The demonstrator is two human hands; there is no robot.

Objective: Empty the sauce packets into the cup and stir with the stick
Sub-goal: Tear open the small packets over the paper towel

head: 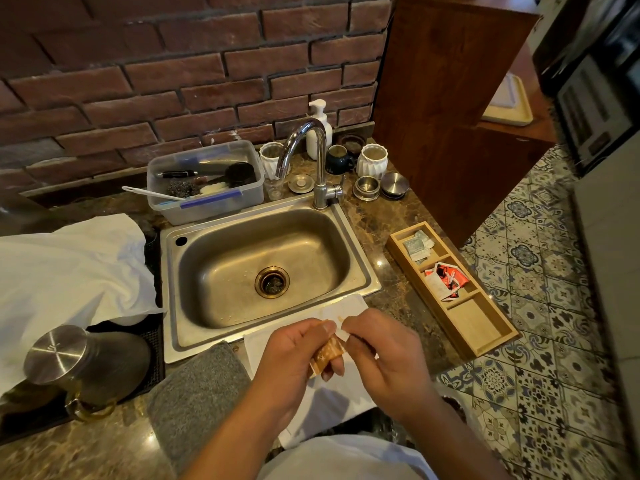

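Note:
Both hands meet in front of the sink over a white paper napkin (332, 403). My left hand (294, 355) grips a small orange-brown sauce packet (327, 353) by its body. My right hand (377, 355) pinches the packet's pale top corner between thumb and forefinger. A wooden three-part tray (485, 327) on the counter to the right holds grey packets (417, 245) in its far part and red packets (446, 277) in the middle one; the near part holds nothing. I cannot tell which vessel is the cup, and no stick shows.
A steel sink (263, 268) with a curved tap (311, 157) lies ahead. Behind it stand a plastic tub of utensils (207, 181), white ribbed pots, a dark mug (337, 159) and a soap pump. A steel-lidded kettle (83, 362), white cloth and grey cloth (197, 393) lie left.

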